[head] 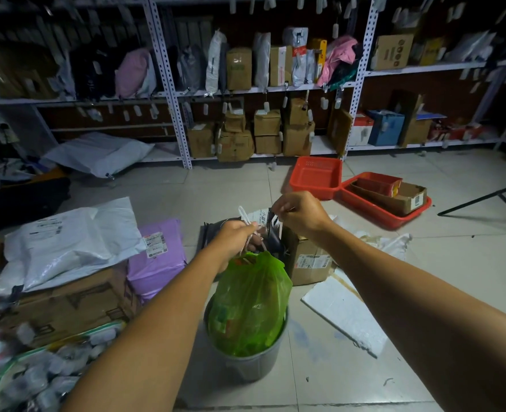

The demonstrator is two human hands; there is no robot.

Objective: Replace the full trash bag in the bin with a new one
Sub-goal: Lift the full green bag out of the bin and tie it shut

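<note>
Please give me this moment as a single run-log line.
stage: tying full bag | left hand: grips neck of green bag | right hand: pinches tie | bag: in grey bin

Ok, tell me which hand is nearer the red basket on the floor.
Right. The right hand is raised just in front of the empty red basket, pinching something thin. The left hand is farther back and to the left, gripping the neck of the green trash bag.

Metal shelving [168,84] along the back wall holds cardboard boxes [237,138] and parcels, two red baskets [317,176] sit on the tiled floor [453,263], and a purple mailer [156,257] lies beside a white mailer [67,242].
</note>
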